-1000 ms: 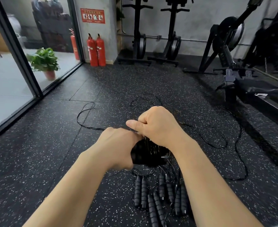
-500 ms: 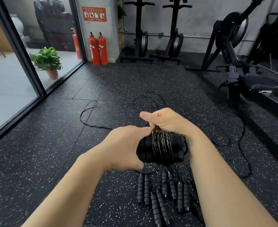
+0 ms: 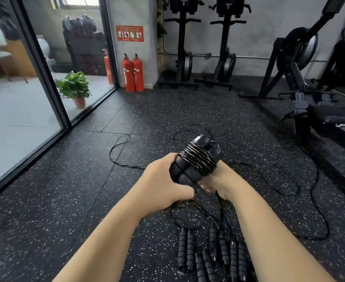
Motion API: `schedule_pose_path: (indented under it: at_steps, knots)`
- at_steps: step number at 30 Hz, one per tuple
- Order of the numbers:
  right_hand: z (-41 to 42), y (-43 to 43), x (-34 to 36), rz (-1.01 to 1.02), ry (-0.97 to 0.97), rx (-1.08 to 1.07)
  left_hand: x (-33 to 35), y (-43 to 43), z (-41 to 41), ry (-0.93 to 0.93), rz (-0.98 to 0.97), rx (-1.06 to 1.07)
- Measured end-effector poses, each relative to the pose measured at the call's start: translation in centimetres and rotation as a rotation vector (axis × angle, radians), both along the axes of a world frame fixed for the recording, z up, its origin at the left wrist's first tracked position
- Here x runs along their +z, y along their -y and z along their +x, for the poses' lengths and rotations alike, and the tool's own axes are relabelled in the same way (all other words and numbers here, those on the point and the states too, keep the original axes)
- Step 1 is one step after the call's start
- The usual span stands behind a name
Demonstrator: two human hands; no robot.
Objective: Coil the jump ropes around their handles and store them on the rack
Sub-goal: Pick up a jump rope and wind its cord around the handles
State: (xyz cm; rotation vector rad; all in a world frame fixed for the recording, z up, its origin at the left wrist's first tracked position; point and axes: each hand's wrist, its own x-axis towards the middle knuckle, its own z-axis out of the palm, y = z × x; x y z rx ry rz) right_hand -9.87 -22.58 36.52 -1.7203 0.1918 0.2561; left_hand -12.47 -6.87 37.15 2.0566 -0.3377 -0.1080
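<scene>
1. The left hand (image 3: 163, 184) grips a pair of black handles (image 3: 190, 165), tilted up over the floor (image 3: 66, 200).
2. The right hand (image 3: 220, 182) sits beneath, pinching the rope (image 3: 200, 158) coiled around them.
3. More handles (image 3: 190, 249) lie below on the floor.

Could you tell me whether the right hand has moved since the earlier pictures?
Yes. The right hand was on top of the bundled handles; now it is under them, nearer the handles on the floor.
</scene>
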Motion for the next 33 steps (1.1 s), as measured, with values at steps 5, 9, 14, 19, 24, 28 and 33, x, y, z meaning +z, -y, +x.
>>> schedule_pose_path:
  at_steps: [5, 9, 14, 19, 24, 28, 33]
  knots:
    - [0.1, -0.4, 0.2, -0.102, 0.198, 0.083, -0.5, -1.1, 1.4, -0.005, -0.088, 0.191]
    - [-0.5, -1.3, 0.6, -0.077, 0.259, 0.144, -0.8, -1.5, 1.9, 0.017, -0.073, 0.276]
    - [-0.8, -2.0, 0.7, -0.161, 0.409, 0.049, -1.2, -1.1, 1.9, 0.003, 0.06, 0.327]
    - [-0.6, -2.4, 0.7, -0.186, 0.417, 0.027, -1.1, -0.8, 1.9, 0.007, 0.283, 0.42]
    - [0.0, -2.2, 0.0, -0.345, 0.377, 0.073, -0.9, -1.6, 2.3, 0.02, 0.244, 0.598]
    - [-0.3, -2.0, 0.0, -0.574, 0.379, 0.115, -1.2, -3.9, 3.2, -0.004, 0.197, 0.694]
    - [-1.1, -2.9, 1.3, -0.807, 0.55, 0.107, -1.4, -5.5, 3.2, 0.036, 0.366, 0.728]
